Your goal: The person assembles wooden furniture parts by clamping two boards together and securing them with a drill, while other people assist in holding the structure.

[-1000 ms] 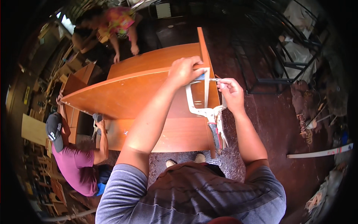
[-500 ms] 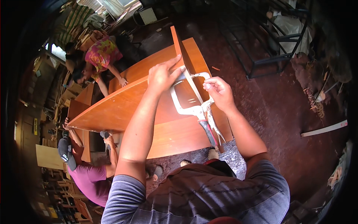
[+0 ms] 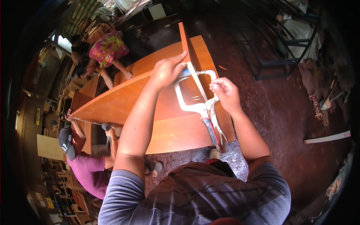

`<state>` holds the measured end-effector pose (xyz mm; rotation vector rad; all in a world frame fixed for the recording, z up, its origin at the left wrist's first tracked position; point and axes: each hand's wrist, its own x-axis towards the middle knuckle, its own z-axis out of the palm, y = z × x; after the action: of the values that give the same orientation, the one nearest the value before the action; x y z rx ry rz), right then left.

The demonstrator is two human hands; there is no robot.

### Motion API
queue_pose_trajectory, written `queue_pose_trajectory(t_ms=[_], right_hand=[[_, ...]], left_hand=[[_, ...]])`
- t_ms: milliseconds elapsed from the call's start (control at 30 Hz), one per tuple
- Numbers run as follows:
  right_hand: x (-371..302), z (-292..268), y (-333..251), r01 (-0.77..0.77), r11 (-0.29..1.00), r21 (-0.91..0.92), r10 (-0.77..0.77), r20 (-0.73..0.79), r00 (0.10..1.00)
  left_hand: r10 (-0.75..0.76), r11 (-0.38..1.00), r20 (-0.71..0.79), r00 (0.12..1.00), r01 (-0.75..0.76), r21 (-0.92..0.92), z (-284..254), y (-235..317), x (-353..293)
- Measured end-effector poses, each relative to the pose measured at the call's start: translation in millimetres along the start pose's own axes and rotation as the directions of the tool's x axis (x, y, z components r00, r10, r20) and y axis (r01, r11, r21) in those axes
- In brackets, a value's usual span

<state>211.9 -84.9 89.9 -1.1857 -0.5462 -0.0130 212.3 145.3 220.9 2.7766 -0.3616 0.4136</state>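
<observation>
Workshop floor, dark reddish-brown and littered with scraps, fills the right half of the frame; stacked boards and shelving crowd the left edge. At the centre stands an orange-brown wooden cabinet (image 3: 168,131) made of flat panels, with one upright panel (image 3: 185,39) rising on edge toward the top centre. A metal C-clamp (image 3: 195,101) of the locking type straddles that upright panel where it meets the long front panel: its curved white-grey frame arcs on both sides of the panel edge, and its handle, with a dark red grip, points down toward the lower centre of the frame. The left hand (image 3: 167,71) lies on the top edge of the panels at the joint, fingers extended and pressed flat against the wood, just beside the clamp's upper jaw; it grips nothing. The right hand (image 3: 225,93) is at the right-hand side of the clamp frame, fingers curled and pinched on the clamp near its adjusting end. In the upper left, a person in a pink floral top (image 3: 107,48) leans over the far end of the cabinet with one hand on the wood. In the lower left, a person in a magenta shirt and dark cap (image 3: 88,168) crouches beside the cabinet, arms raised to its side.
</observation>
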Motion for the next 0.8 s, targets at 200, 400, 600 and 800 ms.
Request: queue_pose_trajectory(t_ms=[200, 400, 600, 800], right_hand=[[-1.4, 0.7, 3.9, -0.016, 1.000, 0.001, 0.016, 0.026, 1.000], [8.3, 15.4, 4.9, 0.025, 0.998, -0.054, -0.021, 0.073, 0.997], [3.8, 6.1, 9.7, 0.019, 0.987, -0.161, -0.007, 0.075, 0.997], [7.0, 4.5, 22.6, 0.075, 0.980, -0.186, -0.045, 0.160, 0.986]], left_hand=[[0.038, 0.999, 0.054, 0.998, -0.037, -0.025, -5.2, -0.2, 3.4], [0.011, 1.000, 0.101, 0.995, -0.011, -0.001, -11.4, -13.7, -1.2], [0.075, 0.986, -0.078, 0.994, -0.086, -0.140, 9.8, -23.3, -7.2], [-0.001, 0.997, -0.019, 1.000, 0.000, -0.083, 4.2, -16.8, -16.7]])
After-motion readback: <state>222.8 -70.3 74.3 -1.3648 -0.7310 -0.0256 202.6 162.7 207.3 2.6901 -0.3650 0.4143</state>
